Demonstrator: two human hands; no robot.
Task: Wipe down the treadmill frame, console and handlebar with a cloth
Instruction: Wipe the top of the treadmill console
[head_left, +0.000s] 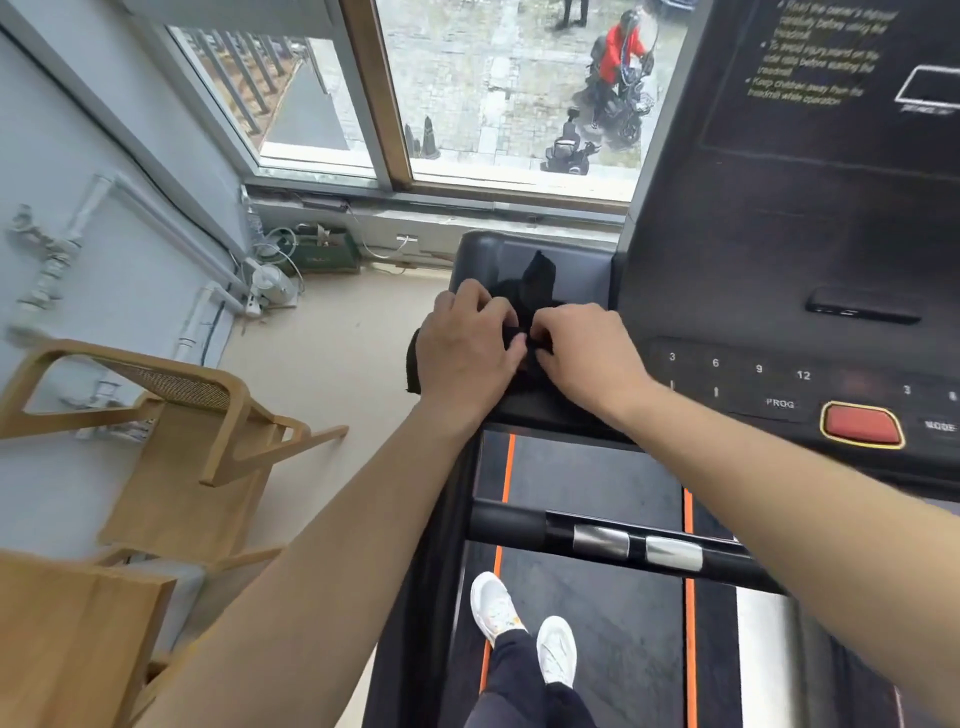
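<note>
A black cloth (532, 291) lies bunched on the left tray of the treadmill console (779, 260), one end hanging over the tray's left edge. My left hand (465, 348) and my right hand (584, 351) sit side by side on it, fingers curled and pinching folds of the cloth between them. The console's dark panel with number keys and a red stop button (862, 425) is to the right of my hands. The black handlebar (613, 543) with silver pulse sensors crosses below my forearms. My feet in white shoes stand on the belt (613, 649).
A wooden chair (176, 431) stands left of the treadmill, with another wooden piece (67, 639) at the lower left. A window (509, 88) faces the console, with pipes and cables along the wall and floor corner (291, 270).
</note>
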